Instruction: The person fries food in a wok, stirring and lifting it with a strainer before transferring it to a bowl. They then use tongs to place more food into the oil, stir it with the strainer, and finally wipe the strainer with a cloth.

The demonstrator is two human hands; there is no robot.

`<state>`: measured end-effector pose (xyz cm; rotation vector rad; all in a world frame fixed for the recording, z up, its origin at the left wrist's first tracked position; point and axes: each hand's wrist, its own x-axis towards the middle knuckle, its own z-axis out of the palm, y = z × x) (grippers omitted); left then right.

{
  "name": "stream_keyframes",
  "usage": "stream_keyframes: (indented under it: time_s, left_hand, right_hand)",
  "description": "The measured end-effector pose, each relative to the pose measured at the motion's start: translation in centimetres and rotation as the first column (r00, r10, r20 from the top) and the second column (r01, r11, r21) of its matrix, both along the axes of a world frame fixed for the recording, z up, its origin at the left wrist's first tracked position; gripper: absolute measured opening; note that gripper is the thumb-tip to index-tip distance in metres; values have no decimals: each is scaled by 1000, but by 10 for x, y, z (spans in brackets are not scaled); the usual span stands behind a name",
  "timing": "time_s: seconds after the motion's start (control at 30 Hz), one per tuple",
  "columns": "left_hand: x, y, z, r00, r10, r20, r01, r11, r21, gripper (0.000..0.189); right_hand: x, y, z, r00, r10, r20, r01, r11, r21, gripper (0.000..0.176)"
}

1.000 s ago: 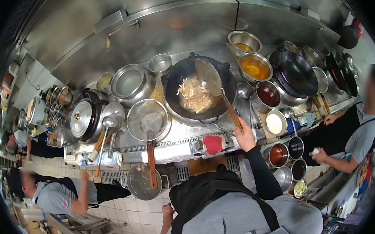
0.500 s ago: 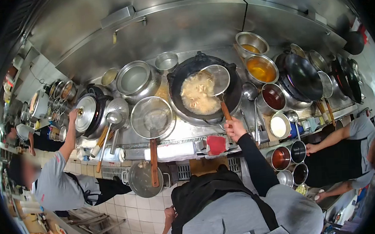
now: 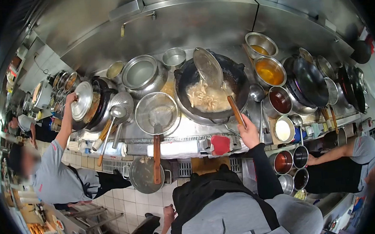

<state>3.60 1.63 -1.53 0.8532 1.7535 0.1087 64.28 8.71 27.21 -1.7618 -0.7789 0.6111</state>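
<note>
My right hand (image 3: pixel 249 131) is closed round the wooden handle of a mesh strainer (image 3: pixel 209 67). The strainer's round mesh stands tilted up over a large black wok (image 3: pixel 237 86). Under it, pale strips of food (image 3: pixel 202 99) lie in foamy, cloudy liquid. My left hand (image 3: pixel 169 212) hangs low beside my black apron with its fingers curled; anything inside it is hidden. A second strainer (image 3: pixel 156 114) with a wooden handle rests across the counter edge, left of the wok.
Bowls of yellow liquid (image 3: pixel 270 70) and pots of sauce (image 3: pixel 280 100) stand right of the wok. A ladle (image 3: pixel 257 93) lies beside them. Left, a co-worker's hand (image 3: pixel 71 98) holds a metal lid (image 3: pixel 82 101). Another co-worker's arm (image 3: pixel 331 154) is at the right. A stockpot (image 3: pixel 146 179) stands below the counter.
The strainer has swung from lying nearly flat over the food to tilted up at the wok's back left. My right hand has shifted slightly right and down. The co-worker's lid has lifted, uncovering a wok.
</note>
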Motion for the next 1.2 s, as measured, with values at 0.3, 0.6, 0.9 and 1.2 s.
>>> stream_keyframes:
  time_s: [0.3,0.6,0.9,1.2]
  left_hand:
    - [-38,-5,-49,972,-215,-98,232,945,232,26]
    - [-6,-11,9,799,-532,-280,547,837,-27,22]
    - [-52,-35,-51,478,-712,-514,859,502,103,19]
    - [-73,-12,-76,784,-556,-278,585,811,29,21]
  right_hand:
    - [-12,59,-16,994,99,38,-103,983,154,51]
    - [-71,217,-30,829,209,519,-185,978,-98,62]
    - [-81,173,-14,902,104,420,-128,991,30,60]
    - [-61,-41,-2,945,-9,327,70,982,-177,58]
